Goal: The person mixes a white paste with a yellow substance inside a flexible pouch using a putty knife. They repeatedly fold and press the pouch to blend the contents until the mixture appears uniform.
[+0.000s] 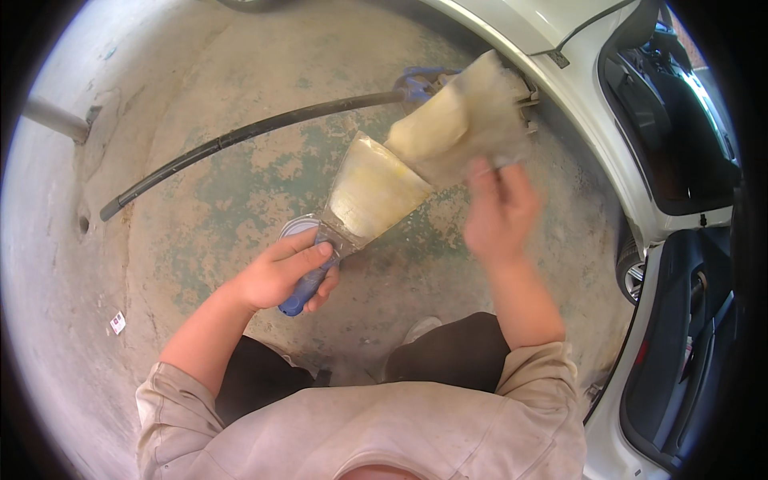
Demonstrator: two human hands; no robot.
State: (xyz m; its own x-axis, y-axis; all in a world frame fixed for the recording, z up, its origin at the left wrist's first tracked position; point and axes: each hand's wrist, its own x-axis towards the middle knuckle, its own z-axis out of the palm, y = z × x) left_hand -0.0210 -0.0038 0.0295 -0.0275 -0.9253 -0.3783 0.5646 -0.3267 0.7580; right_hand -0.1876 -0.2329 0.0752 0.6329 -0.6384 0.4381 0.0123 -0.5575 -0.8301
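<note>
My left hand [298, 268] is closed round the blue handle of a putty knife [380, 188]. Its wide, flared blade points up and to the right, coated in pale yellow putty. Opposite it, my right hand [502, 210] grips the lower edge of a flat, squarish putty spreader [488, 120], smeared by motion. A thick cream lump of putty [430, 128] lies on the spreader's left side, close to the far edge of the knife blade; whether the two touch, I cannot tell. Just behind my left fingers shows part of a round, pale lid or tin [298, 226].
On the worn green and grey floor [264, 172], a long black pole or hose [264, 128] runs toward a blue object [424, 84], partly hidden by the spreader. A white car [584, 112] with an open door [680, 344] stands along the right. A pipe [56, 118] sticks out at left.
</note>
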